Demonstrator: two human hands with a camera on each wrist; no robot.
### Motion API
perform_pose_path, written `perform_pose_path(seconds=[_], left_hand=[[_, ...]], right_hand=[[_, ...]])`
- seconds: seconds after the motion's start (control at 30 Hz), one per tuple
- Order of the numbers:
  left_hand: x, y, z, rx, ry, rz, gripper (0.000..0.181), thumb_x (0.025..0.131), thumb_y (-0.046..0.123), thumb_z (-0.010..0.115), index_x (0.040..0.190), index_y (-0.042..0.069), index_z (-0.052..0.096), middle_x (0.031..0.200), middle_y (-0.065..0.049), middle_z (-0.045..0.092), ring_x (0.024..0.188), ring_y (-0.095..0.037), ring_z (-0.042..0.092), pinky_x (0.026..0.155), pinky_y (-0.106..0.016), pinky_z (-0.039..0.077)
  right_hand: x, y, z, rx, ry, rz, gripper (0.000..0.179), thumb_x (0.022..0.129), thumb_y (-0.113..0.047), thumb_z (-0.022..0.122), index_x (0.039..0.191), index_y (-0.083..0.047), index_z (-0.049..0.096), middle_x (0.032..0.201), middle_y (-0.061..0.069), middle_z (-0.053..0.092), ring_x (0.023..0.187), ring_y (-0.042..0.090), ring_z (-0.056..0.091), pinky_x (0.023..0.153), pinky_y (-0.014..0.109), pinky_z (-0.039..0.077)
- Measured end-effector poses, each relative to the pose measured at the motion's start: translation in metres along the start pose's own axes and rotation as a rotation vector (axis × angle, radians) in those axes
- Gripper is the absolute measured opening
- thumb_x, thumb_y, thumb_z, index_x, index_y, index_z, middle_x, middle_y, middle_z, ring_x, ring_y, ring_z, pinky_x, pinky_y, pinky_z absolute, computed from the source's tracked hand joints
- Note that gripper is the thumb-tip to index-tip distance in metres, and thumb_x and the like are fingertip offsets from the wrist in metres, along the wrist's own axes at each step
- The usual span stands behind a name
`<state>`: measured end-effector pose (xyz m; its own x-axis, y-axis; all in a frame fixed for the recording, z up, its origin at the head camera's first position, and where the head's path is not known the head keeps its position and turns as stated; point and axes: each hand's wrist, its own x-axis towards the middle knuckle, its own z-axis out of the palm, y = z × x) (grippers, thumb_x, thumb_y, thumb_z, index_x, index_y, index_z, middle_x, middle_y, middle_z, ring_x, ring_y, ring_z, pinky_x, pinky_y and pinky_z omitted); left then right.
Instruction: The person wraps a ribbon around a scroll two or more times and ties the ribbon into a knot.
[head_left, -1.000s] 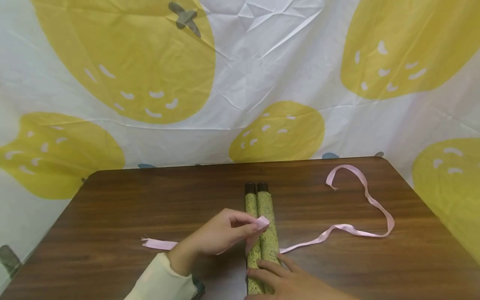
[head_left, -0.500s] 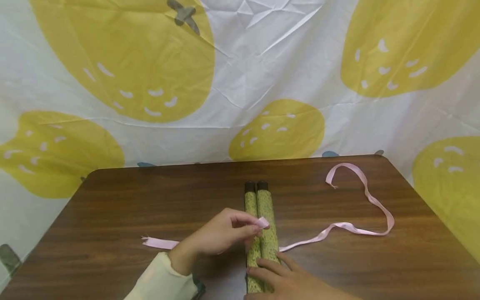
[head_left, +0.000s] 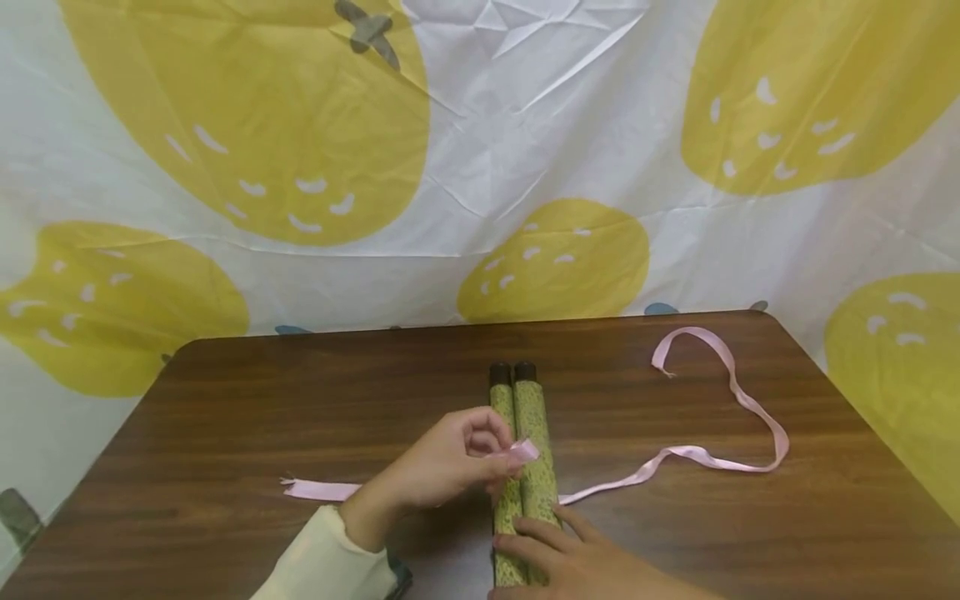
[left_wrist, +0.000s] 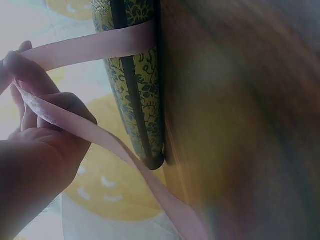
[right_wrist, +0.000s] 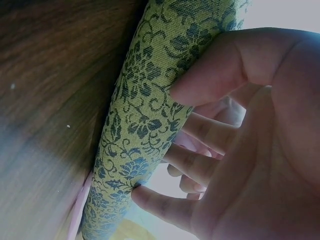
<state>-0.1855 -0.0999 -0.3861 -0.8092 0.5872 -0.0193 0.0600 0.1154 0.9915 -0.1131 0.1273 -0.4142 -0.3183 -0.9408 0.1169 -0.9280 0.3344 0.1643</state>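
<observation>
Two patterned yellow-green rolls of a scroll (head_left: 536,433) with black end knobs lie side by side on the table, pointing away from me. A pink ribbon (head_left: 600,489) passes beneath them. My left hand (head_left: 442,458) pinches a folded part of the ribbon between thumb and fingers, just above the rolls; in the left wrist view the ribbon (left_wrist: 95,47) runs taut from the fingers to the rolls. My right hand (head_left: 577,558) rests on the near part of both rolls. In the right wrist view its fingers (right_wrist: 165,205) are spread and fairly straight against the patterned cloth.
The brown wooden table (head_left: 360,400) reaches back to a white curtain (head_left: 480,150) with yellow fruit prints. The ribbon's long end curls over the right side of the table. Its short frayed end lies left of my left wrist. A dark object shows partly under the left sleeve (head_left: 330,558).
The fingers of my left hand have lifted and curled back a little, while the thumb keeps the ribbon pinched slightly lower. My right hand and the scroll have stayed put.
</observation>
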Motion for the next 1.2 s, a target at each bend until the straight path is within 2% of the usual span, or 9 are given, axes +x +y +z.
perform_pose_path(seconds=[0.2,0.37,0.43,0.57,0.67,0.8,0.93,1.1,1.2], left_hand=[[-0.001,0.002,0.000,-0.054,-0.018,-0.054,0.051,0.088,0.009,0.075,0.132,-0.001,0.051,0.083,-0.011,0.073,0.062,-0.012,0.063,0.061,-0.025,0.052],[-0.003,0.002,0.000,-0.006,-0.019,-0.072,0.034,0.086,0.011,0.076,0.116,-0.001,0.066,0.089,-0.022,0.074,0.059,-0.010,0.065,0.062,-0.026,0.053],[-0.003,0.002,0.000,0.004,-0.010,-0.084,0.026,0.086,0.013,0.077,0.106,-0.001,0.070,0.090,-0.021,0.075,0.059,-0.010,0.066,0.064,-0.026,0.055],[-0.003,0.004,0.001,0.026,0.022,-0.095,0.020,0.085,0.017,0.078,0.097,0.002,0.072,0.082,-0.015,0.075,0.060,-0.012,0.066,0.067,-0.029,0.054],[-0.003,0.005,0.001,0.052,0.039,-0.093,0.019,0.085,0.021,0.079,0.095,0.005,0.073,0.078,-0.015,0.074,0.060,-0.012,0.066,0.066,-0.031,0.053],[-0.002,0.004,0.001,0.064,0.039,-0.082,0.020,0.086,0.018,0.077,0.098,0.003,0.073,0.087,-0.017,0.076,0.061,-0.013,0.065,0.064,-0.032,0.054],[0.000,0.003,0.003,0.056,0.035,-0.055,0.021,0.087,0.013,0.075,0.101,-0.001,0.072,0.093,-0.018,0.076,0.060,-0.012,0.062,0.060,-0.029,0.053],[0.001,0.001,0.007,0.072,0.046,-0.062,0.019,0.088,0.016,0.076,0.099,0.001,0.073,0.082,-0.020,0.073,0.056,-0.012,0.058,0.054,-0.024,0.047],[0.001,0.000,0.009,0.109,0.057,-0.051,0.018,0.088,0.017,0.075,0.098,0.003,0.074,0.076,-0.019,0.070,0.054,-0.012,0.057,0.052,-0.024,0.046]], right_hand=[[-0.001,0.001,-0.005,0.030,0.005,-0.019,0.048,0.097,-0.059,0.049,0.141,-0.040,0.052,0.146,-0.001,0.053,0.131,0.023,0.054,0.092,0.053,0.053],[-0.008,0.013,-0.026,0.163,0.125,-0.062,0.040,0.092,-0.036,0.067,0.132,-0.029,0.060,0.130,0.000,0.061,0.115,0.015,0.061,0.089,0.030,0.053],[-0.016,0.021,-0.037,0.184,0.157,0.006,0.040,0.084,-0.025,0.075,0.123,-0.026,0.064,0.119,-0.004,0.064,0.105,0.012,0.063,0.084,0.025,0.052],[-0.032,0.040,-0.047,0.088,0.156,0.261,0.030,0.072,-0.015,0.078,0.099,-0.026,0.068,0.093,-0.011,0.061,0.082,0.008,0.060,0.067,0.026,0.051],[-0.041,0.057,-0.041,0.061,0.070,0.425,0.024,0.073,-0.015,0.079,0.093,-0.023,0.067,0.088,-0.009,0.059,0.075,0.010,0.061,0.060,0.030,0.050],[-0.050,0.074,-0.029,0.086,-0.079,0.582,0.027,0.073,-0.017,0.082,0.097,-0.023,0.070,0.090,-0.007,0.061,0.074,0.016,0.065,0.055,0.036,0.051],[-0.051,0.081,-0.018,0.072,-0.092,0.623,0.023,0.072,-0.015,0.083,0.090,-0.025,0.072,0.084,-0.008,0.061,0.068,0.016,0.063,0.053,0.036,0.051],[-0.045,0.080,-0.011,0.015,-0.032,0.582,0.025,0.074,-0.009,0.075,0.065,-0.026,0.059,0.071,-0.010,0.056,0.054,0.008,0.050,0.046,0.031,0.042],[-0.040,0.077,-0.016,0.017,0.000,0.580,0.023,0.076,-0.011,0.075,0.068,-0.025,0.058,0.068,-0.011,0.055,0.053,0.008,0.049,0.045,0.031,0.040]])
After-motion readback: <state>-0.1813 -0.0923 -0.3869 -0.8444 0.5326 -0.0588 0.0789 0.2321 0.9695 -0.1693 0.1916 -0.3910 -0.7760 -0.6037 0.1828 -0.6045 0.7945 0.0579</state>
